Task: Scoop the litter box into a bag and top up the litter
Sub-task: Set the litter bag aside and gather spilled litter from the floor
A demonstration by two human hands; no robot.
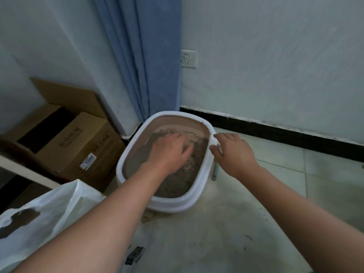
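Blue curtain (145,56) hanging in the corner at twelve o'clock. White wall socket (188,58) just right of it, at one o'clock. Black skirting (275,129) along the wall's foot at three o'clock. Open cardboard box (65,142) with a white label (88,161) at nine o'clock. Pale, grit-speckled floor tiles (325,182) at four o'clock.

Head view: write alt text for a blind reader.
A person's left hand reaches into the grey litter of a white-rimmed oval litter box, while the right hand touches its rim. A white plastic bag sits lower left.
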